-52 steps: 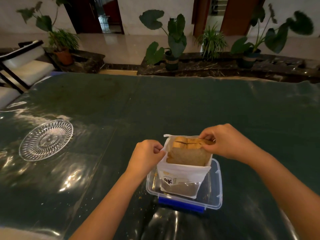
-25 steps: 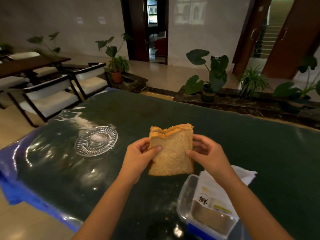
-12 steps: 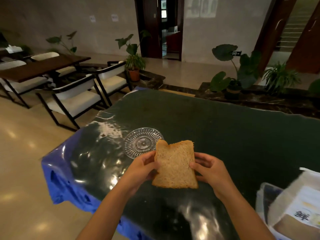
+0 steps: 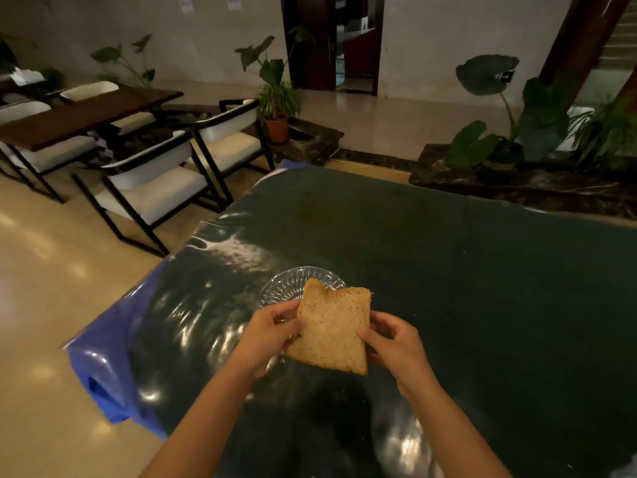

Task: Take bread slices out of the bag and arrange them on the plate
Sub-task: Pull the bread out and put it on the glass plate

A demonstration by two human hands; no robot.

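Holding bread over the plate

Gripping a brown bread slice by its two side edges, the fingers of the left hand and of the right hand pinch it between them. It hangs tilted above the near rim of the glass plate on the dark green table.

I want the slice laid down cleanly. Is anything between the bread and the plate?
Nothing visible. Both hands, left hand and right hand, hold the bread right by the plate, whose visible part is bare; the bread hides the rest.
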